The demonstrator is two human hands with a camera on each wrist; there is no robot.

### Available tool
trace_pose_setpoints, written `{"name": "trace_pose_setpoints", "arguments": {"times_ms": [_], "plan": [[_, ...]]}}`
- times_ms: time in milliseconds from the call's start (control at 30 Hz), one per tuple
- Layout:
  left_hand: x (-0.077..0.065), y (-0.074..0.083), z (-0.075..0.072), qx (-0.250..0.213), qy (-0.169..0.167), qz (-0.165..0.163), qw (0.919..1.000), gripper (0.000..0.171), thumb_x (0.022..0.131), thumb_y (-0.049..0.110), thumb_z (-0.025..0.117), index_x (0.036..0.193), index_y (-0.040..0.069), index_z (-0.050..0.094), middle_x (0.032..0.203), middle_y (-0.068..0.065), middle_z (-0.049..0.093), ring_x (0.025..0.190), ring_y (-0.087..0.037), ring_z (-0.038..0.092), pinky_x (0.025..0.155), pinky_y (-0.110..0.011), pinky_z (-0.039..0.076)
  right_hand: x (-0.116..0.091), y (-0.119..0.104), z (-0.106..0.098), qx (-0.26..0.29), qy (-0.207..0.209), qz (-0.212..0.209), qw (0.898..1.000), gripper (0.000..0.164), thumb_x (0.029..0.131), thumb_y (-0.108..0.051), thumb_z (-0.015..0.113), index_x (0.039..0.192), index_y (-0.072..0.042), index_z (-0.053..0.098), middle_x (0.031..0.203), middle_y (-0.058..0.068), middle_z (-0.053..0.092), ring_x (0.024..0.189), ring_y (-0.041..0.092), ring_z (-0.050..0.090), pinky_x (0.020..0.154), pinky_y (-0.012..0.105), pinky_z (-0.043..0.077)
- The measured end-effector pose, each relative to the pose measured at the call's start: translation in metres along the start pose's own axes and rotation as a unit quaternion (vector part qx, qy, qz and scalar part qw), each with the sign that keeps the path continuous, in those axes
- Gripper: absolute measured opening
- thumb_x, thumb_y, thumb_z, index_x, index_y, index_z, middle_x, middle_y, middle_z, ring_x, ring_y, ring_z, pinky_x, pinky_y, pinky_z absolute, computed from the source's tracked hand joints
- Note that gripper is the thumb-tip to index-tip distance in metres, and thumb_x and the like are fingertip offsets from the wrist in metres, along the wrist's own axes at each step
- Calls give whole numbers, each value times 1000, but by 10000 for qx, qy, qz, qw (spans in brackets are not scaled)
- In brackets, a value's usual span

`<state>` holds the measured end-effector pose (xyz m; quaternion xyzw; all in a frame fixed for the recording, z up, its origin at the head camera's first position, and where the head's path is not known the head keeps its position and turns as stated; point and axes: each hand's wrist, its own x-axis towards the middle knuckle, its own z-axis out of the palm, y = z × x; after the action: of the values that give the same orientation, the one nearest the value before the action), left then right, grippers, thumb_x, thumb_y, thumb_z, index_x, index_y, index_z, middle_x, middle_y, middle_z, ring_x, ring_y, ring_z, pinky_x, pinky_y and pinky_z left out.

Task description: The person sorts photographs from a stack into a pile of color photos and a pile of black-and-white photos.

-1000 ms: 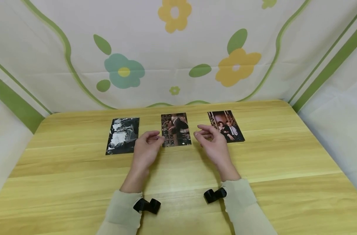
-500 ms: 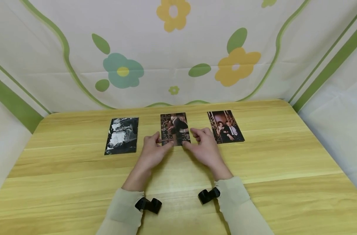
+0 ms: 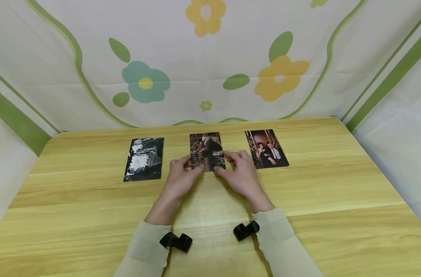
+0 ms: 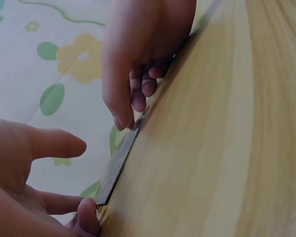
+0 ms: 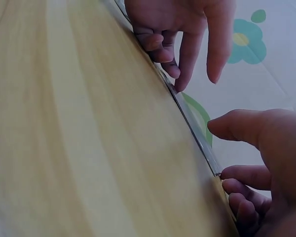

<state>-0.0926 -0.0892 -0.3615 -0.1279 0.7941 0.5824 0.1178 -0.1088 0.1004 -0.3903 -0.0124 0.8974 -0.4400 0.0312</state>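
Three photo cards lie in a row on the wooden table. The middle card (image 3: 207, 148), dark with a figure printed sideways, is between my two hands. My left hand (image 3: 180, 177) touches its left edge with the fingertips, and my right hand (image 3: 242, 177) touches the right edge likewise. Both wrist views show each thumb (image 4: 64, 144) lifted above the card, not pinching it. Seen edge-on there, the card (image 4: 118, 163) is thin and lies flat or nearly so. A black-and-white card (image 3: 144, 158) is left of my left hand; a card picturing two people (image 3: 268, 149) is right of my right hand.
The wooden table (image 3: 335, 184) reaches back to a white cloth (image 3: 196, 57) with printed flowers and green lines. Cloth also hangs at both sides. A black wrist device (image 3: 176, 241) is strapped at each cuff.
Both hands have moved inward to the middle card's side edges, mostly during the first half second. Since then they have barely shifted. The outer cards stay where they were.
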Motion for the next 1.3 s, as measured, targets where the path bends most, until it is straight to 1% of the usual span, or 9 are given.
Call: {"name": "trace_pose_setpoints", "arguments": {"times_ms": [167,267,367,500,633,800,900,1000,1300], "plan": [[0,0,-1,-186,163,-27,9997,71,103,18,68,165,2,38,147,-17,38,122,-26,43,100,-37,45,0,0,0,131,5,17,9999,63,91,-34,82,150,-18,64,125,10,60,113,26,53,97,41,45],[-1,0,-2,-243,302,6,9993,65,103,15,67,163,3,44,153,-19,39,125,-27,43,105,-40,44,0,-1,-1,269,30,51,9996,62,92,-32,81,150,-20,64,127,8,61,114,26,52,98,41,44],[-1,0,-4,-287,431,29,9987,59,104,14,67,160,7,50,154,-18,47,125,-28,48,104,-41,46,-1,-2,-2,547,80,117,9984,57,93,-29,81,148,-20,66,129,8,63,115,26,54,100,41,45],[-1,0,-8,-462,484,74,9977,52,105,10,65,156,11,55,145,-16,58,122,-29,59,100,-39,51,-1,-3,-3,1256,98,239,9917,48,96,-21,79,143,-18,69,130,8,68,114,25,60,100,38,49],[-1,1,-14,-771,412,193,9960,50,105,4,64,154,11,55,137,-16,60,112,-26,66,91,-34,54,-2,-6,-5,1734,98,276,9844,42,97,-15,76,139,-18,72,127,9,72,111,23,63,97,34,51],[-5,6,-20,-1049,252,332,9936,50,105,3,65,153,12,55,134,-15,61,97,-14,68,86,-29,56,-3,-12,-7,1950,231,285,9801,41,96,-12,76,137,-18,74,126,8,73,112,23,64,100,34,52],[-6,9,-22,-1132,246,361,9926,51,104,3,66,153,14,56,133,-13,61,98,-15,69,89,-30,58,-4,-15,-10,2099,313,225,9770,41,96,-11,77,137,-18,74,127,8,72,113,23,63,102,35,52],[-7,12,-24,-1096,325,360,9928,50,104,4,67,151,16,58,134,-11,61,104,-17,69,92,-33,58,-5,-18,-12,2183,378,121,9751,42,96,-11,76,137,-18,74,126,9,72,112,23,63,101,36,51],[-15,19,-28,-1076,486,571,9914,48,102,0,67,148,12,61,135,-12,62,100,-11,65,85,-27,56,-10,-26,-19,2253,496,-16,9730,42,96,-10,75,137,-18,74,124,9,72,111,21,62,97,34,51]]}}
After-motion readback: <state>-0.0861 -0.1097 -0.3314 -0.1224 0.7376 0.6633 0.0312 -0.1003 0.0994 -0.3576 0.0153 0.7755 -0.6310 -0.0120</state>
